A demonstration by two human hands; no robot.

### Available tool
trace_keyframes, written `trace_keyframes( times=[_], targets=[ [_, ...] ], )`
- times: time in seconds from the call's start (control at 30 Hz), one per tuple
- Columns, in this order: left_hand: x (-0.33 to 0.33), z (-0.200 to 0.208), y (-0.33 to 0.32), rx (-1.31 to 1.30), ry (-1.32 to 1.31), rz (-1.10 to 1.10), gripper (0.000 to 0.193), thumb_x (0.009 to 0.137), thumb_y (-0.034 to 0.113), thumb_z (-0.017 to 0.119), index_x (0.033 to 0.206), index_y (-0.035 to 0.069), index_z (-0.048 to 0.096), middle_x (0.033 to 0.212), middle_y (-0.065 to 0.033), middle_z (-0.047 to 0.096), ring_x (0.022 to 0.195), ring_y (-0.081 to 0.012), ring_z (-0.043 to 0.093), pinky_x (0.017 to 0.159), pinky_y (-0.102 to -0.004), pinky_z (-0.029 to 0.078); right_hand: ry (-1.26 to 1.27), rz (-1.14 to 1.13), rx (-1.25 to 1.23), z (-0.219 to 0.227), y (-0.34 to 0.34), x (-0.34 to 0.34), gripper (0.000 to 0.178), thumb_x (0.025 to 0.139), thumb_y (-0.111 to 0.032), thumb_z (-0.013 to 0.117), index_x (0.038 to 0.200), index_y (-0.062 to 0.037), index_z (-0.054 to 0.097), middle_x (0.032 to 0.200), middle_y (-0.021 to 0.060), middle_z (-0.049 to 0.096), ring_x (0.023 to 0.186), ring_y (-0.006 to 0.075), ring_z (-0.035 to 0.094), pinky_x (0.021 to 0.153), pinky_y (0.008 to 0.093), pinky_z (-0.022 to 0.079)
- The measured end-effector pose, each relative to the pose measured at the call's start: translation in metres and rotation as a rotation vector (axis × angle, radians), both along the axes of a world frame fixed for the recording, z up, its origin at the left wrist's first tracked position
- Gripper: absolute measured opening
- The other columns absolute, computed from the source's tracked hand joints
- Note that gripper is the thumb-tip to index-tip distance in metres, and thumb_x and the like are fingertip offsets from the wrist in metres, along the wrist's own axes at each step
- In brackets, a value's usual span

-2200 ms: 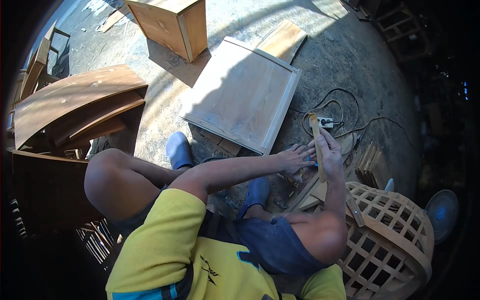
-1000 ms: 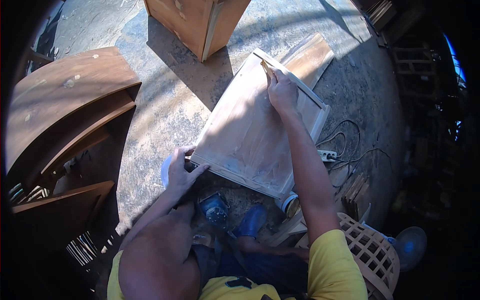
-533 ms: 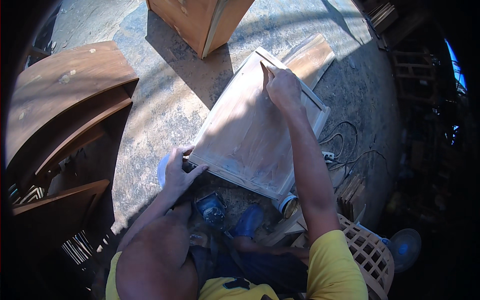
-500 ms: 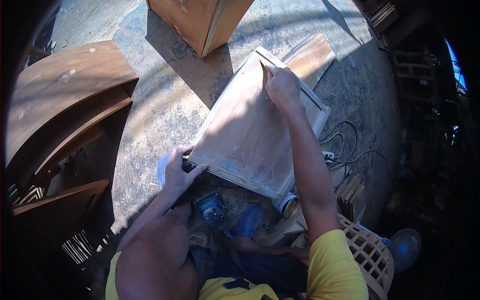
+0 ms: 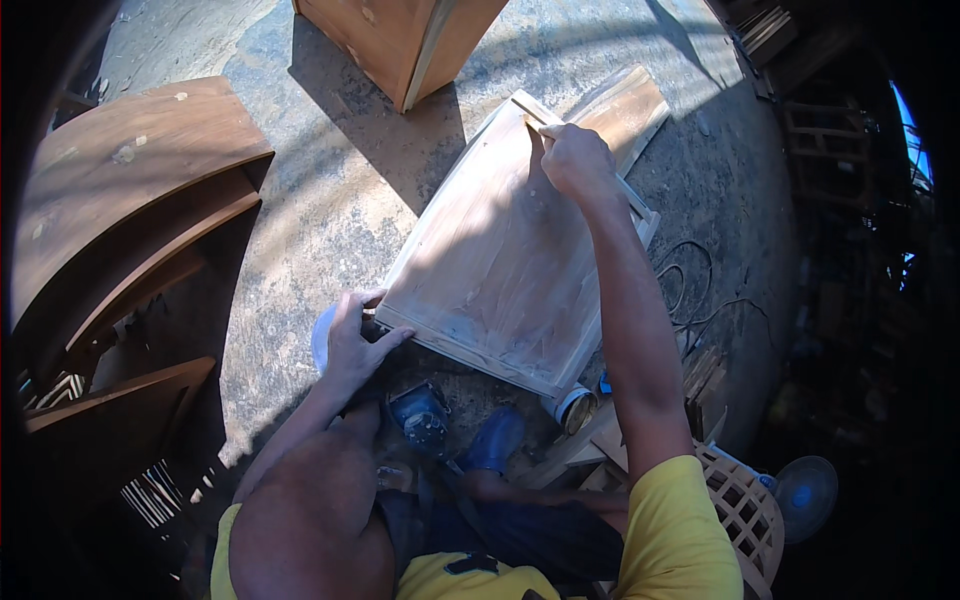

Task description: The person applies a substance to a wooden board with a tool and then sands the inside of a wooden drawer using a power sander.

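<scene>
The right hand (image 5: 580, 162) is closed in a fist, pinching a thin strip (image 5: 534, 124) whose tip meets the panel just inside its far rail; the fist covers most of the strip, so its length and far end cannot be made out. The left hand (image 5: 358, 345) clasps the panel's near left corner, thumb against the near edge and fingers at the left edge, fingertips partly out of sight. The wooden panel (image 5: 480, 270) lies between the hands, half sunlit, half in shade; whatever bears it from below is hidden. Beyond it a plank (image 5: 635, 105) runs partly underneath, and a wooden cabinet (image 5: 400, 45) is cut off by the upper edge. A can (image 5: 575, 410) stands by the near right corner, beside a small blue thing (image 5: 604, 382) too little shown to name. Cables (image 5: 690, 290) pass behind the right forearm, and the far right sinks into darkness. Compared with half a second ago, the right hand and forearm have shifted slightly rightward, hiding the white socket strip that showed then, while the left hand keeps the same corner.
</scene>
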State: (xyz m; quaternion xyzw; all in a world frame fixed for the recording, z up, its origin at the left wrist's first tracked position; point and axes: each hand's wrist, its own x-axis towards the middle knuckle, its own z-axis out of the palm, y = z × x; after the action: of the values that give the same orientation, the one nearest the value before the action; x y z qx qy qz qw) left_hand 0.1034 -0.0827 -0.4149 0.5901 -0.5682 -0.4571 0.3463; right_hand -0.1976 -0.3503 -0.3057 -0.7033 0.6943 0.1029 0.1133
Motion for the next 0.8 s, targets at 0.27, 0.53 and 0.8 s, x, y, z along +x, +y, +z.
trace_keyframes(
  times=[0.27,0.53,0.8],
  targets=[
    [-0.003,0.003,-0.003,0.069,0.042,0.019,0.064,0.077,0.027,0.095,0.129,0.003,0.065,0.11,-0.0141,0.066,0.099,-0.0267,0.067,0.085,-0.0393,0.053,-0.052,0.064,-0.066,-0.004,0.001,0.003,0.035,0.105,-0.028,0.052,0.121,-0.0101,0.077,0.107,0.0243,0.076,0.104,0.0444,0.072,0.092,0.0531,0.057],
    [-0.001,-0.001,0.0,0.014,0.012,0.008,0.064,0.078,0.027,0.095,0.129,0.003,0.066,0.111,-0.0142,0.066,0.102,-0.0273,0.068,0.086,-0.0392,0.053,-0.021,-0.037,-0.091,-0.012,0.059,0.022,0.034,0.105,-0.026,0.052,0.121,-0.0093,0.078,0.112,0.0267,0.074,0.107,0.0434,0.072,0.095,0.0518,0.056],
    [-0.005,0.002,-0.004,-0.003,0.018,-0.004,0.065,0.077,0.027,0.095,0.13,0.003,0.066,0.111,-0.0131,0.066,0.1,-0.026,0.067,0.081,-0.0375,0.054,-0.131,0.04,-0.18,-0.01,0.018,0.0,0.033,0.104,-0.023,0.052,0.119,-0.0073,0.077,0.105,0.0234,0.077,0.102,0.0423,0.073,0.093,0.0507,0.057]
  ],
)
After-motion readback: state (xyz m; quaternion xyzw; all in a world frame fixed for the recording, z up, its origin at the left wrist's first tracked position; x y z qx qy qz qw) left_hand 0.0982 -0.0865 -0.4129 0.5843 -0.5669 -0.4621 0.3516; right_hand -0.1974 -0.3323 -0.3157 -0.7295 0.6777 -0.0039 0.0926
